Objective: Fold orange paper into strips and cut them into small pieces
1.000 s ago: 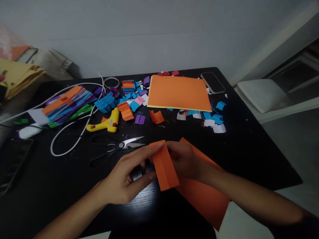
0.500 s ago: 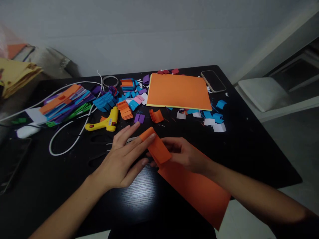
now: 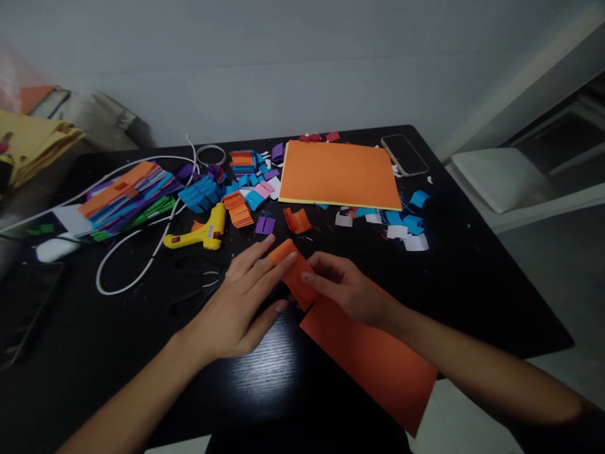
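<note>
A folded piece of orange paper (image 3: pixel 297 280) lies slanted between my hands at the middle of the table. My left hand (image 3: pixel 241 299) is spread out, its fingertips resting on the paper's far left end. My right hand (image 3: pixel 347 287) pinches the near end, thumb on top and the other fingers partly hidden beneath. Under my right wrist lies a larger orange sheet (image 3: pixel 378 366), reaching past the table's front edge. Black-handled scissors (image 3: pixel 201 284) lie beside my left hand, partly covered by it.
A yellow glue gun (image 3: pixel 201 233) sits left of centre within a looped white cable (image 3: pixel 127 293). Bundles of coloured paper strips (image 3: pixel 127 195) lie at the left. Behind are orange sheets (image 3: pixel 340 173), a phone (image 3: pixel 404 154) and scattered blue scraps (image 3: pixel 411 222).
My right thumb has come over onto the top of the folded orange paper, and its raised flap now lies flatter. The left hand has shifted slightly right.
</note>
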